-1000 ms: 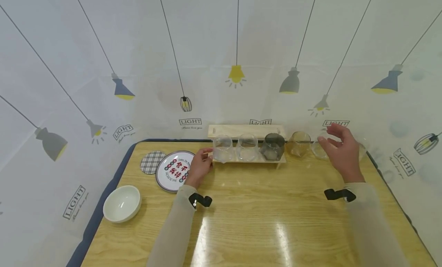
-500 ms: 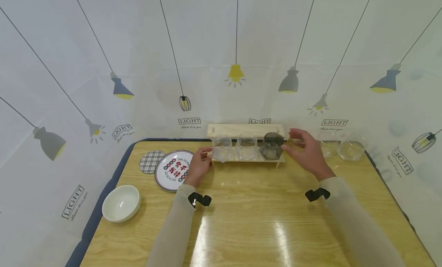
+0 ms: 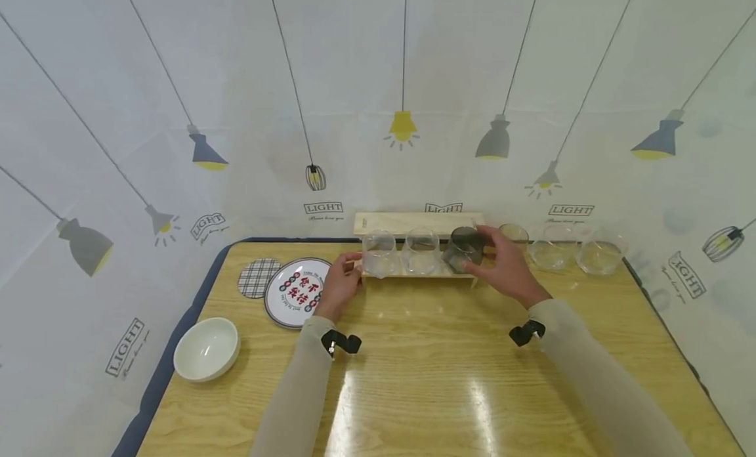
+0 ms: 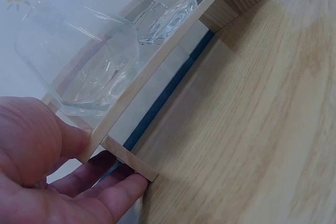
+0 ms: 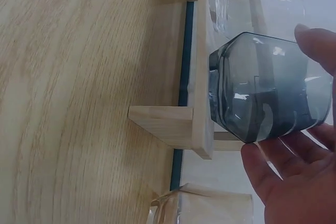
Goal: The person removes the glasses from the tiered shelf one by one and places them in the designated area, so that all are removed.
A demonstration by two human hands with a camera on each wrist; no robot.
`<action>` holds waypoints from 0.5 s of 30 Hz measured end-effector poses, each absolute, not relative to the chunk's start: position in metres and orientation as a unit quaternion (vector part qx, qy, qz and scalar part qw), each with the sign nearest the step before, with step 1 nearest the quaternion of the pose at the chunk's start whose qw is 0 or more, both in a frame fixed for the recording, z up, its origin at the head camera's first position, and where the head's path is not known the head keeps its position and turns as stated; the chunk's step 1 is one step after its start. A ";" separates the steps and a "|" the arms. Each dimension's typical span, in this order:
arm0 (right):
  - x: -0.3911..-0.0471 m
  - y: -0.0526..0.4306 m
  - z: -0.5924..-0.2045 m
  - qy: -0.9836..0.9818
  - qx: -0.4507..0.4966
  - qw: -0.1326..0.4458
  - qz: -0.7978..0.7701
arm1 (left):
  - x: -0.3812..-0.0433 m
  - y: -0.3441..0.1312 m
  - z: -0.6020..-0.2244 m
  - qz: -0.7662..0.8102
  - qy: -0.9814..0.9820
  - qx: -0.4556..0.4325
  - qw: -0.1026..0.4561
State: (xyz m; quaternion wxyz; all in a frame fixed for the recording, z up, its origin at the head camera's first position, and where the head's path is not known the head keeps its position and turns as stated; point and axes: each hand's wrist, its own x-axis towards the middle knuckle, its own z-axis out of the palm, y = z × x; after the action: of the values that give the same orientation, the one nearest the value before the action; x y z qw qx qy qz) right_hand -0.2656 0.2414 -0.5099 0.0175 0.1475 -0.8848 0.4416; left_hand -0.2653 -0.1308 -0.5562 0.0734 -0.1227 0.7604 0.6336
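My left hand holds the left end of a low wooden rack; the left wrist view shows the thumb on top and fingers beneath, beside the leg. Two clear glasses and a smoky grey glass stand in a row on it. Around the grey glass, at the rack's right end, curl the thumb and fingers of my right hand. In the right wrist view this grey glass sits with its base at the rack's slat. Just right of that hand is an amber glass, partly hidden.
Further right stand two more clear glasses near the table's back edge. A pale wooden board runs behind the rack. On the left are a printed plate, a checked round mat and a white bowl.
My right hand has moved left, from the clear glasses past the amber glass, and now grips the grey glass. The left hand has stayed at the rack's end.
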 end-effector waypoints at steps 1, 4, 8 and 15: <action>-0.266 0.241 -0.510 -0.886 0.144 0.015 0.441 | -0.265 -0.131 -0.556 0.634 0.760 -0.123 0.073; -0.267 0.238 -0.509 -0.888 0.130 0.009 0.441 | -0.265 -0.131 -0.557 0.634 0.761 -0.120 0.073; -0.267 0.236 -0.508 -0.891 0.119 0.016 0.438 | -0.266 -0.132 -0.558 0.633 0.762 -0.115 0.072; -0.269 0.235 -0.512 -0.898 0.116 0.038 0.422 | -0.265 -0.132 -0.558 0.630 0.764 -0.116 0.073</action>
State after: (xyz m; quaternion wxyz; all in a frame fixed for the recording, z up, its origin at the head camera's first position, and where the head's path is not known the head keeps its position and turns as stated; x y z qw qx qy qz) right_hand -0.2690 0.2354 -0.5121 0.0375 0.1158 -0.8983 0.4222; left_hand -0.2651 -0.1325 -0.5583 0.0727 -0.1158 0.7644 0.6300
